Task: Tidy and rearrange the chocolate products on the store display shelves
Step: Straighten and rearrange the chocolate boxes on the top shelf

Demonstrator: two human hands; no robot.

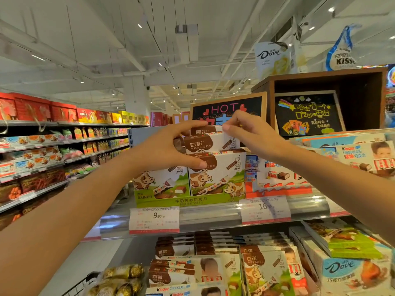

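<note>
Chocolate cartons, white card printed with brown cows (215,174), stand in a green cardboard display tray (188,200) on the upper steel shelf (213,214), directly below both hands. The left hand (162,148) spans the stack, thumb pressed on a lower carton and fingers curled over the smaller topmost white-and-brown box (210,142). The right hand (250,133), just beside it, pinches that box's upper edge. Judging by this, the step is squaring the top box; next it likely needs seating flush.

chalkboard sign (228,110) | price tags (154,218) | ceiling lights (140,26)
</note>
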